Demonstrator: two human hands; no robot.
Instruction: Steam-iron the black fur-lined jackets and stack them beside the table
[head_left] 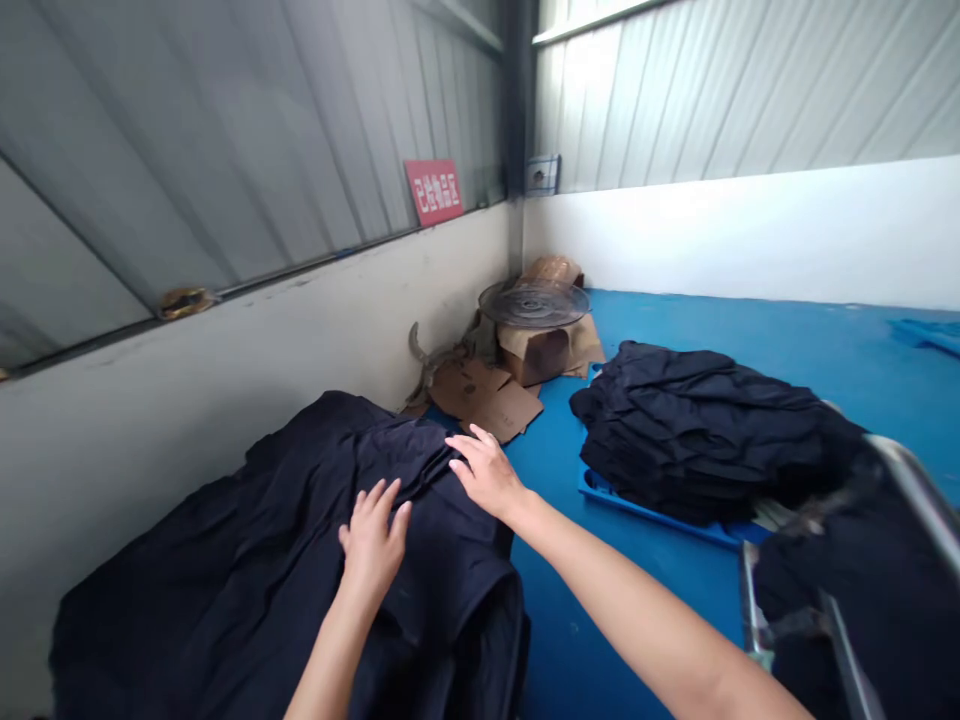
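Observation:
A large heap of dark navy cloth (247,560) fills the lower left, draped in loose folds against the low white wall. My left hand (373,540) lies over the middle of the heap, palm down with its fingers spread. Farther out, my right hand (484,472) is at the heap's upper right edge, fingers stretched out toward a fold in the fabric. Its fingertips appear to touch the cloth; I cannot tell how firmly. Neither hand is closed round anything.
To the right, another dark cloth pile (705,430) rests on a blue pallet (652,512). A metal-framed cart (750,600) with dark cloth stands at lower right. Flattened cardboard (487,400), a box (536,352) and a round fan grille (534,303) occupy the corner. A red sign (435,192) leans above the wall.

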